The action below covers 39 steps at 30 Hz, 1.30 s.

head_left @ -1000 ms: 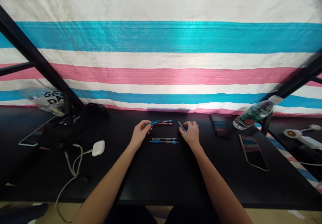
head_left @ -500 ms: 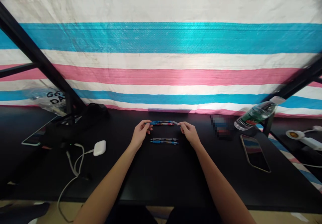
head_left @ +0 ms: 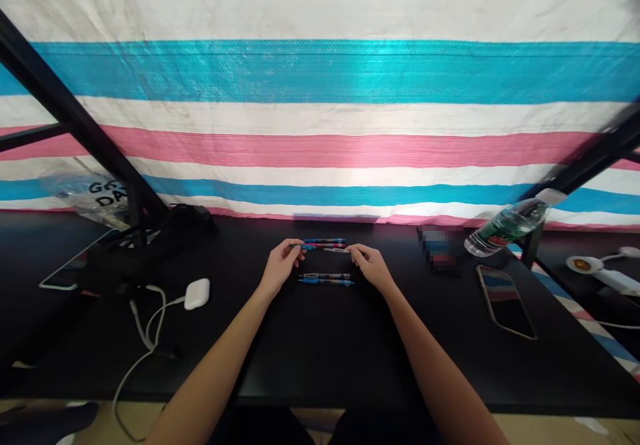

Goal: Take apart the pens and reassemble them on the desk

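Several pens lie in rows on the black table. My left hand pinches the left end of a blue pen in the far group. My right hand pinches the right end of a thin pen part that points toward the left hand. Just beyond them lie a blue pen and a red one. A nearer pair of pens lies between my wrists, untouched.
A white earbud case with cable sits left, beside a tablet and a plastic bag. To the right are a tilted water bottle, a phone and a white device. A striped tarp hangs behind.
My right hand carried its small pen part leftward from beside the pens until its tip nearly meets the pen held by my left hand. The left hand stayed in place.
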Available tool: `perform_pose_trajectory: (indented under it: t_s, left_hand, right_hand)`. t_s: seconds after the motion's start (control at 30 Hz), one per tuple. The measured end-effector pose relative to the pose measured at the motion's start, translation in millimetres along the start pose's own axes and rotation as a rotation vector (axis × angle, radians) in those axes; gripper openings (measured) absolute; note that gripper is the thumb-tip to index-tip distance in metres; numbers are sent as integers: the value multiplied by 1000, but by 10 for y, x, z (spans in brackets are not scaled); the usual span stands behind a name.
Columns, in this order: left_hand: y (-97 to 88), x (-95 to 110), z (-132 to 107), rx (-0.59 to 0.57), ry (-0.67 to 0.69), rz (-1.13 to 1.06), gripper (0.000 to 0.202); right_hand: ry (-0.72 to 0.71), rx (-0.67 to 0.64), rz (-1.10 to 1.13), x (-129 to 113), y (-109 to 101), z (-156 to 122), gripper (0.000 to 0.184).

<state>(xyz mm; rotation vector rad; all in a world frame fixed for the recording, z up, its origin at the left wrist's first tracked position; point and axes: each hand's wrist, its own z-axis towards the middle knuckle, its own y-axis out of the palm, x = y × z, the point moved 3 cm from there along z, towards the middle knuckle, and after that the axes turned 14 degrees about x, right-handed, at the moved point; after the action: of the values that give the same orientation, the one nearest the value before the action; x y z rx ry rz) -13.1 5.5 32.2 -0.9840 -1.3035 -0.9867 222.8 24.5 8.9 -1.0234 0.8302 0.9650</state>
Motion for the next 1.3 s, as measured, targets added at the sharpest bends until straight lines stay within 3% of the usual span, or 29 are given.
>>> perform_pose_trajectory:
  t_s: [0.33,0.5,0.67,0.73,0.97,1.17,1.3]
  left_hand:
    - [22,10,-23,-94,33,83,38]
    - [21,-7,-23,-91,27,141,47]
    - [39,31,-42,-147,56,48,31]
    - [41,43,-42,-153,71,21,34]
    - [16,-69,5,-59,-27,65,46]
    - [27,-55,2,-128,94,84,34]
    - [6,-67,15,-64,73,117,36]
  right_hand:
    - [132,-150,447,-67,79,-48,37]
    - [158,-220,464,-75,94,-74,36]
    - [201,-187,483,-33,97,-61,37]
    - [228,-159,510,-11,95,-51,36]
    - [254,-139,544,-25,90,-52,35]
    - [238,-135,510,-24,76,-49,36]
    - [230,-137,512,-25,77,-50,35]
